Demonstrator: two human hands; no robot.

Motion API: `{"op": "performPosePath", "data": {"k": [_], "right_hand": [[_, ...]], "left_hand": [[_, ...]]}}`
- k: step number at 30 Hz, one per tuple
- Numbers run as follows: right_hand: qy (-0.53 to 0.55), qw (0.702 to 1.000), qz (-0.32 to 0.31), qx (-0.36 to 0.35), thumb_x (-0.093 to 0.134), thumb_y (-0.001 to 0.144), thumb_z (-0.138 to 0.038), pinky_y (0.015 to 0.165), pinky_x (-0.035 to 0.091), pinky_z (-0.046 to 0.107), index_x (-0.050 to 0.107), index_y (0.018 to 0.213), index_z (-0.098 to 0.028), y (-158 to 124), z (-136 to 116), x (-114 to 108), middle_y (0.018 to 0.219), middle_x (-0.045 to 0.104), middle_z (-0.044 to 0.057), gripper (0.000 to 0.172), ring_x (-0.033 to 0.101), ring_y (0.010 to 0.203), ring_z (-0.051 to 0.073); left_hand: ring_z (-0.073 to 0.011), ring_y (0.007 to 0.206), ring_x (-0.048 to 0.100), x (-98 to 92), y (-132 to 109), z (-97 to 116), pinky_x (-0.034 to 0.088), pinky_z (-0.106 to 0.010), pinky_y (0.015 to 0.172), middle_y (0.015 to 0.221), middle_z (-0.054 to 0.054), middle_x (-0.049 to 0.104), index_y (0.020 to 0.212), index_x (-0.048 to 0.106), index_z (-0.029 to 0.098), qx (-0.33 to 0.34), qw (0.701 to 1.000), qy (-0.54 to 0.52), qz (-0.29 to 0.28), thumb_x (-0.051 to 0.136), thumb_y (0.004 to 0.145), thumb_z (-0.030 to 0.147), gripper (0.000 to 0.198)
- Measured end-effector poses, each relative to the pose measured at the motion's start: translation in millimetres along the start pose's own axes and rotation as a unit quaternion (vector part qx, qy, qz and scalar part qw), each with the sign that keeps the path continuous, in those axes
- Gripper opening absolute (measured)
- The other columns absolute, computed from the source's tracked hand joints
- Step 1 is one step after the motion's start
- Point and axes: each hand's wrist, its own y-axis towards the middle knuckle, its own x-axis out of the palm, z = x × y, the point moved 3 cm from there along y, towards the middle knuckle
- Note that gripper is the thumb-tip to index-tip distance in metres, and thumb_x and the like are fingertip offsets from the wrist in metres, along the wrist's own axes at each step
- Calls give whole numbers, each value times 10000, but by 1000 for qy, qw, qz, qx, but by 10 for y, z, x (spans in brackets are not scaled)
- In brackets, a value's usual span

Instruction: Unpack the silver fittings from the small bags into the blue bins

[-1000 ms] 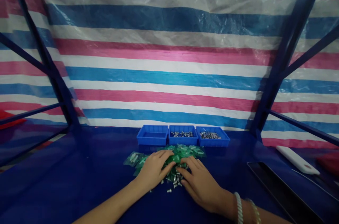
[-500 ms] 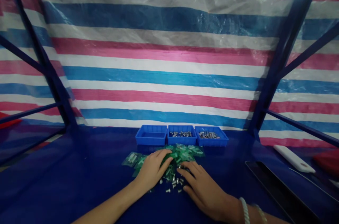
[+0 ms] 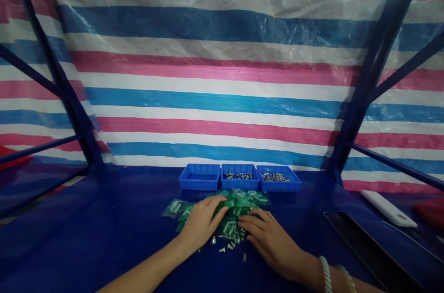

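Note:
A heap of small green-tinted clear packets (image 3: 244,198) with metal pieces inside lies at the middle of the table. My left hand (image 3: 200,220) rests on the heap's left side, fingers stretched forward and thumb apart. On the right edge of the heap is my right hand (image 3: 268,237), its fingers spread and slightly bent, with nothing visible held in them. Between the hands, toward me, several loose silver screws (image 3: 231,245) lie at the near edge of the packets. One more screw (image 3: 244,258) sits apart, nearer to me.
Behind the heap stand three blue bins: an empty left bin (image 3: 200,184), a middle bin (image 3: 240,184) with small metal parts and a right bin (image 3: 280,186) with longer ones. A dark phone-like slab (image 3: 367,247) and a white device (image 3: 388,209) lie to the right.
My right hand has shifted slightly right, uncovering more packets and screws between the hands. A small shiny piece at its fingertips no longer shows there. My left hand has barely moved.

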Motion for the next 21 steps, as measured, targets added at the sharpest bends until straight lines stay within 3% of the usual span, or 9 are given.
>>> {"op": "performPosePath", "data": {"k": [5,10,15,21], "right_hand": [[22,998,-3,-67,429,943,-173,1011,341,421,487,1308,-254,95,-330,34,1266,602,28,379,463,1157,251],[-49,988,-6,-144,461,952,-261,960,367,400,498,1280,-176,296,-595,235,1237,608,78,340,476,1106,256],[-115,980,-12,-163,458,958,-190,824,425,354,582,1123,-165,264,-490,303,1047,649,62,208,518,963,224],[-75,983,17,-164,457,948,-134,797,426,355,601,1062,-172,42,-277,270,985,651,49,187,512,901,207]], "left_hand": [[-242,1047,626,8,-3,-7,492,-394,909,1120,-58,684,1125,595,238,-3,1000,-4,2,442,946,336,255],[-238,1033,628,-6,3,-1,504,-382,892,1112,-56,679,1114,607,242,-20,1000,-14,-2,457,935,354,259],[-240,1048,618,5,0,-10,494,-393,909,1119,-57,671,1111,606,240,-10,1000,-15,2,451,937,356,261],[-243,1046,617,3,-8,1,496,-400,907,1123,-59,666,1113,601,241,15,1000,1,3,464,932,365,258]]}}
